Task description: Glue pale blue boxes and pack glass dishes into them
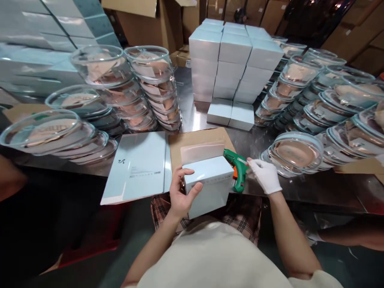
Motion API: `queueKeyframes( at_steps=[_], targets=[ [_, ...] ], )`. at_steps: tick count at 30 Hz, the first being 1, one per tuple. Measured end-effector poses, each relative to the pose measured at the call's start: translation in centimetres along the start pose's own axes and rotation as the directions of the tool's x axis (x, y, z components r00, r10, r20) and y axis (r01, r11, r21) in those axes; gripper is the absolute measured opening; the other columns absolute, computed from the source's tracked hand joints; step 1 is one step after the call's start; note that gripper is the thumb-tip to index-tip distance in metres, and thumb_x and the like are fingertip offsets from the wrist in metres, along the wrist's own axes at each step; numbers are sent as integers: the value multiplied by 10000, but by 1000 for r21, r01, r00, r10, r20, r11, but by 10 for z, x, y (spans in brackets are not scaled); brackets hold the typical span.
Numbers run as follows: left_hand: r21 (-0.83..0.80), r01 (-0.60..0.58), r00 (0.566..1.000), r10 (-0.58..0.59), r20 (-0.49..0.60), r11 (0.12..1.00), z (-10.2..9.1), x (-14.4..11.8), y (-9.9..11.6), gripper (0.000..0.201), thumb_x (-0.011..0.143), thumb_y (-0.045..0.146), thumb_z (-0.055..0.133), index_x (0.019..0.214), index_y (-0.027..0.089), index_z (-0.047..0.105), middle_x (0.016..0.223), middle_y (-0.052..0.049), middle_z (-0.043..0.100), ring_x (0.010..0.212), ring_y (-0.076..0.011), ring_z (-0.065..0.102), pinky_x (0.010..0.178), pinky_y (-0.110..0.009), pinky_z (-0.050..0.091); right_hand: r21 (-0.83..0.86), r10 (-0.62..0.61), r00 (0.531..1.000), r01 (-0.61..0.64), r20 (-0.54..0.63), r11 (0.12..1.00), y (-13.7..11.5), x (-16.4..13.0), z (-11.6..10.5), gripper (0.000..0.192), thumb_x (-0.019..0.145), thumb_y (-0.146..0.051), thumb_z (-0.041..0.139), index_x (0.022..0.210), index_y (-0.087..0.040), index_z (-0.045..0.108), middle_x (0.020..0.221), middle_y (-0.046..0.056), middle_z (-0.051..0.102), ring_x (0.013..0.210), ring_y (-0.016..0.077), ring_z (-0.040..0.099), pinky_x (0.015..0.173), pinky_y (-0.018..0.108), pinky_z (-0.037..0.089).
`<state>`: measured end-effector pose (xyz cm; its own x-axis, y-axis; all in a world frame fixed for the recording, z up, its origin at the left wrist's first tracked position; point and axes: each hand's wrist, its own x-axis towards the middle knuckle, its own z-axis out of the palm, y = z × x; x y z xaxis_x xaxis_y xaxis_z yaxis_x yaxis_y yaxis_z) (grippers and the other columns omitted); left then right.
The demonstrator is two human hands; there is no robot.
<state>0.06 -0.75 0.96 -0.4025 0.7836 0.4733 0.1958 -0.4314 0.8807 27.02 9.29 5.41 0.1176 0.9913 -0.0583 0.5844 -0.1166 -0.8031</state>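
Observation:
My bare left hand (181,191) grips the left side of a pale blue box (210,184) held at the near table edge over my lap. My right hand (265,175), in a white glove, rests on the handle of a green glue gun (238,168) with an orange trigger; the gun lies right of the box with its nozzle at the box's upper right corner. The box's open flap (201,152) stands behind it on a brown cardboard sheet (195,140).
A flat pale blue carton blank (138,166) lies left of the box. Stacks of clear glass bowls (144,88) stand left and right (303,152). Stacked pale blue boxes (234,60) fill the table's middle back. Cardboard cartons (141,20) stand behind.

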Motion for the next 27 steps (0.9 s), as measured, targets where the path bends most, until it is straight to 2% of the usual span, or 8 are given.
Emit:
queueKeyframes(
  at_steps=[5, 8, 13, 15, 20, 24, 25, 27],
  targets=[
    [-40, -1, 994, 5, 108, 999, 10, -2, 0, 356, 843, 527, 817, 991, 230, 689, 1096, -79, 669, 1205, -278, 631, 1018, -378, 482, 493, -213, 921, 26, 327, 870, -44, -3, 26, 726, 633, -621, 932, 1185, -172, 790, 1129, 103, 805, 1041, 281, 749, 969, 427, 610],
    [-104, 66, 997, -60, 53, 992, 14, 0, -2, 418, 839, 559, 810, 1036, 237, 632, 1200, -108, 663, 1239, -294, 654, 1039, -412, 499, 540, -350, 882, 135, 317, 831, -49, -2, 29, 710, 693, -772, 831, 1108, -197, 804, 1086, 93, 797, 1053, 276, 740, 992, 440, 598],
    [-278, 63, 997, -46, 68, 959, 8, 8, -4, 488, 882, 488, 793, 1260, 330, 527, 1122, -49, 660, 1144, -269, 721, 1018, -460, 546, 489, -741, 497, 557, 451, 671, -45, -4, 7, 861, 825, -955, 472, 1122, -213, 794, 1256, 144, 726, 1186, 264, 701, 1074, 466, 550],
    [-199, 36, 993, -12, 118, 979, 4, 9, -2, 297, 908, 460, 769, 1103, 271, 652, 1133, -71, 637, 1178, -282, 698, 1033, -466, 537, 425, -778, 439, 661, 450, 619, -46, -6, 5, 634, 924, -771, 604, 1181, -216, 775, 1276, 139, 702, 1199, 237, 687, 1078, 452, 553],
    [-114, -22, 987, 40, 154, 993, 4, 7, 8, 239, 926, 468, 745, 891, 232, 736, 1102, -85, 621, 1188, -272, 642, 1072, -481, 526, 379, -804, 435, 720, 405, 581, -36, -14, 20, 264, 1027, -448, 638, 1134, -238, 757, 1249, 115, 686, 1302, 229, 651, 1106, 445, 552],
    [-150, 134, 989, -142, -40, 980, 2, 12, 4, 263, 894, 484, 785, 908, 229, 722, 1126, -62, 656, 1181, -238, 654, 1073, -401, 506, 278, -747, 665, 716, 7, 640, -11, -37, 39, 659, 902, -687, 708, 1387, -255, 591, 1509, 176, 513, 1425, 318, 560, 1123, 531, 542],
    [-190, 215, 961, -242, -133, 958, 1, 15, 1, 284, 881, 497, 798, 933, 233, 710, 1116, -50, 670, 1140, -221, 670, 1042, -376, 520, 209, -745, 661, 743, -83, 636, -4, -46, 45, 848, 821, -775, 729, 1460, -254, 529, 1567, 192, 451, 1457, 355, 519, 1122, 564, 538],
    [-313, 376, 847, -461, -266, 872, -1, 26, -6, 379, 836, 553, 827, 999, 245, 678, 1045, -27, 695, 983, -189, 697, 925, -340, 569, -14, -851, 515, 854, -106, 519, 8, -62, 55, 949, 726, -818, 781, 1490, -320, 519, 1554, 141, 499, 1432, 379, 523, 1166, 645, 472]
  ],
)
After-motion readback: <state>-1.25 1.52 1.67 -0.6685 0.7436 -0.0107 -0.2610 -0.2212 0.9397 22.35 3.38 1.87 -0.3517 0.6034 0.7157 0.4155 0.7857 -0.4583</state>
